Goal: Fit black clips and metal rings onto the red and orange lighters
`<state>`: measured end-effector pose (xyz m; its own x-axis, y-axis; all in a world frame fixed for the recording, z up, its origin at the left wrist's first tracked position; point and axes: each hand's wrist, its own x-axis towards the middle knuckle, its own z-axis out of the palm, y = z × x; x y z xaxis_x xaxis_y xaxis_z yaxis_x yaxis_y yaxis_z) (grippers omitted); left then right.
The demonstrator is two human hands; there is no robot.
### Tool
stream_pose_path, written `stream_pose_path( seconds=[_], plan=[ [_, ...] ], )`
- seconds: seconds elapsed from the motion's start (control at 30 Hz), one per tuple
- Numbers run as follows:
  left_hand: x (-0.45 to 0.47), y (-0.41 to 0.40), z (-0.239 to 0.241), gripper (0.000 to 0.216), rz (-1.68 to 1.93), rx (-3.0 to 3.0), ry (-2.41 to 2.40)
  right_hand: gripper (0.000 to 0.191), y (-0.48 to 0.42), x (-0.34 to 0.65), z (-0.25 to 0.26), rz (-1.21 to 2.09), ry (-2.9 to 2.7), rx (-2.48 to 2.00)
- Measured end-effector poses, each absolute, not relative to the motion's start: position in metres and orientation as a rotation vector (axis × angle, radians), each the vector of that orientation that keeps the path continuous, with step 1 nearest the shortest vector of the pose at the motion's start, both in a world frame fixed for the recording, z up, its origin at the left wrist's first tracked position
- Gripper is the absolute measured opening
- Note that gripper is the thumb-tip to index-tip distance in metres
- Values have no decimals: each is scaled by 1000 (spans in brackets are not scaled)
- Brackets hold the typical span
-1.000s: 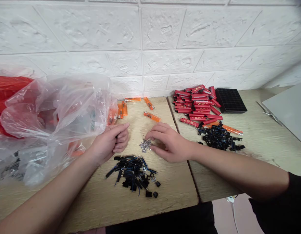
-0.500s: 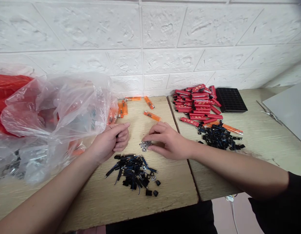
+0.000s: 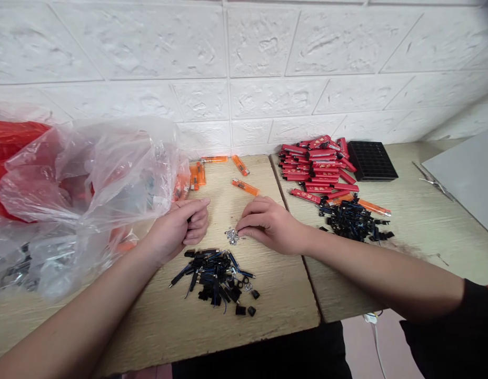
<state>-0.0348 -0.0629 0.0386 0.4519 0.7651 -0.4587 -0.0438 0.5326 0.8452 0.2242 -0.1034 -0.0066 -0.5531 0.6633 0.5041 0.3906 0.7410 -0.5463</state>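
My right hand (image 3: 263,226) pinches thumb and forefinger together at the right edge of a little heap of tiny silvery metal parts (image 3: 231,237). What is between those fingertips is too small to make out. To the left, my left hand (image 3: 191,223) is closed, fingers curled in and thumb laid along the top; its inside is hidden. Just below both hands lies a pile of black lighter parts (image 3: 214,273) with thin blue pieces among them. Orange lighters (image 3: 246,187) lie on the table beyond my hands.
A clear plastic bag (image 3: 121,168) with red and orange contents fills the left side. On the right are stacked red lighters (image 3: 320,163), a black gridded tray (image 3: 372,160), another heap of black parts (image 3: 352,218) and tweezers (image 3: 433,181). A white brick-patterned wall (image 3: 263,95) stands behind.
My right hand's thumb and forefinger have closed from a spread over the metal parts into a pinch at the heap's right edge. The left hand looks unchanged.
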Motion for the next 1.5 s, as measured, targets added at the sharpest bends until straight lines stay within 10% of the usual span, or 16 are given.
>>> stream_pose_path(
  seconds=[1.5],
  plan=[
    [-33, -64, 40, 55, 603, 895, 967, 12, -103, 223, 4, 741, -2099, -798]
  ],
)
